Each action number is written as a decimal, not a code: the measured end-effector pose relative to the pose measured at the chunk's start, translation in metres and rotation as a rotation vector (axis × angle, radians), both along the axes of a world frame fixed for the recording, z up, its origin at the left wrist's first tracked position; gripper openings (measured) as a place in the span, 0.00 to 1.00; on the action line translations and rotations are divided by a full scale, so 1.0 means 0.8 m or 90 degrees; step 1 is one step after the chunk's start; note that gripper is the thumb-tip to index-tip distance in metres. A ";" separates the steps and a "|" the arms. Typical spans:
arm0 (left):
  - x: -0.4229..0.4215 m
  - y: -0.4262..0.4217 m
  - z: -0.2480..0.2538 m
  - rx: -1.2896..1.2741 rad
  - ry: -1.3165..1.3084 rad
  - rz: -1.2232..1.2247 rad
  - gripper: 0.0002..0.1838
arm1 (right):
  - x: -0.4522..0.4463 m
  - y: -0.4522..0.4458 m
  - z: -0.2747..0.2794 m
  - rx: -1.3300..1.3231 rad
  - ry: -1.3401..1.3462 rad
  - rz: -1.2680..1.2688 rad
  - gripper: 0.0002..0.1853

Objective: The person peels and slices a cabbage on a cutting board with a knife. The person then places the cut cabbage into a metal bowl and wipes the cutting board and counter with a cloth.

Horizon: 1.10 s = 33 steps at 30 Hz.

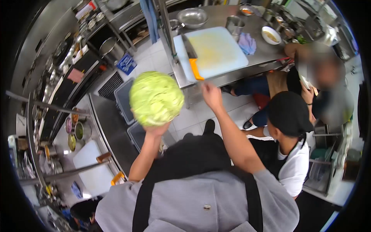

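Observation:
A large pale green cabbage [156, 98] rests on my left hand [156, 128], which grips it from below, its fingers mostly hidden behind the head. My right hand [211, 94] hangs at the front edge of the steel table, fingers curled together, with nothing visible in them. Just beyond its fingertips is the orange handle of a large knife [192, 58]. That knife lies on the left part of a white cutting board [228, 52], its handle end toward me. Yellowish stains mark the middle of the board.
A metal bowl [192, 17], a steel pot [234, 26], a bluish cloth [247, 43] and a white bowl [271, 35] surround the board. A co-worker in a black cap [288, 114] is close on my right, another person beyond. Lidded bins [125, 102] stand left.

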<state>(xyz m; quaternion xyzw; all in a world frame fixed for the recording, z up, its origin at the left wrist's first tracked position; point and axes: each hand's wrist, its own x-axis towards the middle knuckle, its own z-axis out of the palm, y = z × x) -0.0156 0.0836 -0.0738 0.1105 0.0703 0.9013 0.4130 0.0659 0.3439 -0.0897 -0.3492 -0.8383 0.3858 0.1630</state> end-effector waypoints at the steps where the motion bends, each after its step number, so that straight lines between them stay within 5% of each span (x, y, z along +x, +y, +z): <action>1: 0.010 -0.016 -0.034 -0.069 -0.016 0.005 0.54 | -0.024 -0.016 -0.016 0.025 0.070 -0.007 0.16; 3: 0.046 0.004 -0.047 -0.097 -0.026 -0.009 0.50 | -0.054 0.004 -0.044 0.149 0.086 0.014 0.20; 10: 0.033 0.051 -0.066 -0.344 0.115 0.084 0.49 | -0.120 0.060 -0.043 0.150 -0.169 0.213 0.31; 18: -0.065 0.148 -0.048 -0.475 0.239 0.149 0.46 | -0.149 0.148 -0.046 -0.132 -0.239 0.070 0.30; 20: -0.096 0.188 -0.032 -0.488 0.285 0.140 0.48 | -0.118 0.154 -0.003 -0.214 -0.211 0.056 0.29; 28: -0.169 0.319 0.016 -0.810 0.900 0.299 0.60 | -0.102 0.167 -0.038 -0.272 -0.045 0.042 0.24; 33: -0.173 0.355 0.037 -0.873 1.003 0.205 0.60 | -0.091 0.170 -0.042 -0.405 -0.049 0.001 0.20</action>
